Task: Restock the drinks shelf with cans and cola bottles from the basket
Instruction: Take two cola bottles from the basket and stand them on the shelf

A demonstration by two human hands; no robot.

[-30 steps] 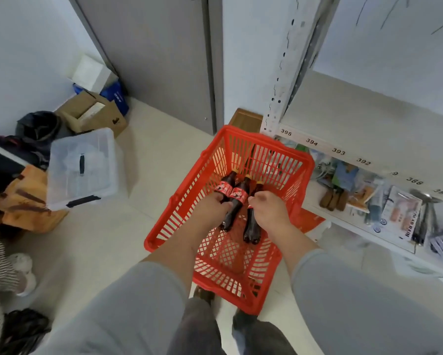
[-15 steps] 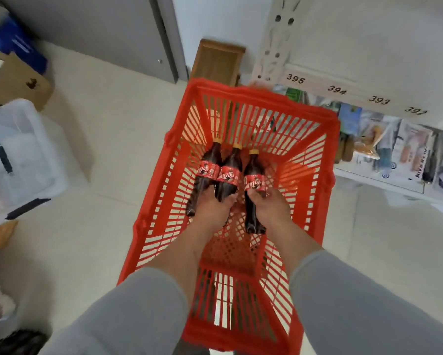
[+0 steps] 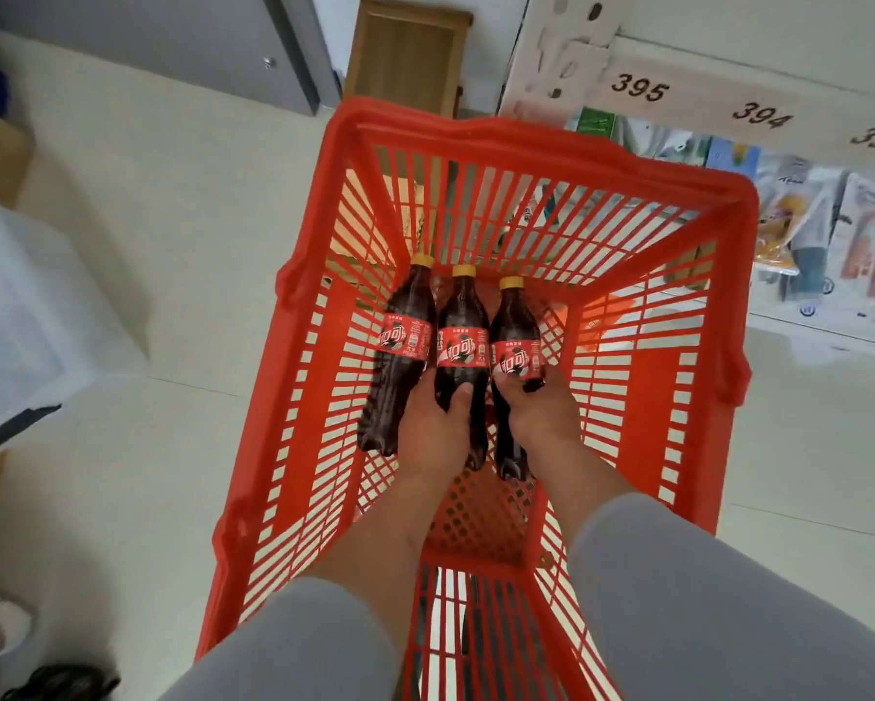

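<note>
Cola bottles, three dark plastic, yellow-capped (image 3: 462, 341), laid against red slatted basket's far wall (image 3: 526, 144); left hand (image 3: 433, 427) wrapped round two, right hand (image 3: 539, 412) round one, for a single lift.

The red basket (image 3: 541, 144) is standing open at the top — both forearms are reaching straight down through it. Its slatted walls are closing in all four sides. Three cola bottles (image 3: 462, 346) are lying touching at the far end, leaving the near mesh floor bare — the numbered shelf edge (image 3: 678, 93) is overhanging just beyond the rim.
</note>
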